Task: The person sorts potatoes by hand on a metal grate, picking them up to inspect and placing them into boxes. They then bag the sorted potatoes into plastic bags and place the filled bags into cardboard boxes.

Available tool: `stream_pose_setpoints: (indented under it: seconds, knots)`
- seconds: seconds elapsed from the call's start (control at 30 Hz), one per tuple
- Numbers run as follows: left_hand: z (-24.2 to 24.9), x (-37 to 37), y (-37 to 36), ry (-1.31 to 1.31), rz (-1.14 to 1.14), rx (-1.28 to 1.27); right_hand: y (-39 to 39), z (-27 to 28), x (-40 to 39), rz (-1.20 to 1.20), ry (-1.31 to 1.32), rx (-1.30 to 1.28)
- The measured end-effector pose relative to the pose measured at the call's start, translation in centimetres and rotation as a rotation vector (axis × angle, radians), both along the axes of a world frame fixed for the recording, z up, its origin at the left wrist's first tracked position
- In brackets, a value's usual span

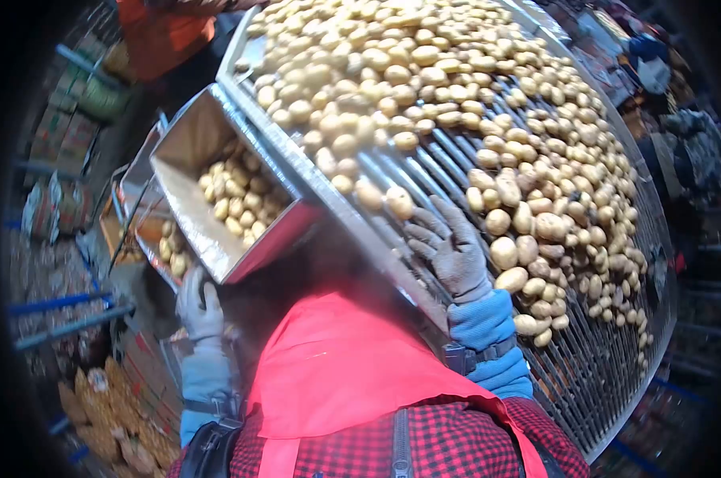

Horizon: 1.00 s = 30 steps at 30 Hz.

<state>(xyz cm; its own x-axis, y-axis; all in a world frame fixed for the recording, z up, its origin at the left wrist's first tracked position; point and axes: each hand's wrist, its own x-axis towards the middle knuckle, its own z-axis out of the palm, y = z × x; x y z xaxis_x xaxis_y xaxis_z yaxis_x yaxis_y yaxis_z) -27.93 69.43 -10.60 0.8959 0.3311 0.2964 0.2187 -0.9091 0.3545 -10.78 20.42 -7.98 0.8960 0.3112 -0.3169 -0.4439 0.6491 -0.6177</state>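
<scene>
A wide roller table [591,358] of metal bars carries a dense spread of potatoes [424,72]. My right hand [448,247], in a grey glove with a blue sleeve, lies flat and open on the bars, fingers spread toward one potato [399,201]. More potatoes [528,231] lie just to its right. My left hand [199,307], also gloved grey, hangs below the table's left side under a steel chute [187,151]. Its fingers look curled; whether it holds anything I cannot tell. The chute holds small potatoes [237,199].
A second tray with potatoes [169,251] sits below the chute. Filled mesh sacks [97,406] lie on the floor at lower left. Another person in orange [157,36] stands at the table's far left end. Blue rails [66,315] run at left.
</scene>
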Motion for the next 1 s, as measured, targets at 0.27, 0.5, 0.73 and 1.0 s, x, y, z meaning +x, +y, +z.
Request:
stream_pose_setpoints:
  seconds: [0.27, 0.5, 0.73, 1.0]
  knots:
    - [10.2, 26.9, -16.8, -0.282, -0.926, -0.049, -1.1, 2.2, 0.4, -0.084, 0.045, 0.053]
    - [8.1, 37.0, -28.5, -0.067, -1.082, 0.256, -1.4, 2.9, 1.4, -0.222, 0.073, 0.025]
    - [8.4, 41.0, -31.4, 0.101, -1.446, 0.167, -3.5, 1.3, 1.7, -0.359, 0.020, 0.079]
    - [6.3, 48.6, -37.8, 0.172, -1.208, 0.729, -3.2, 1.6, 2.2, -0.406, 0.124, 0.224]
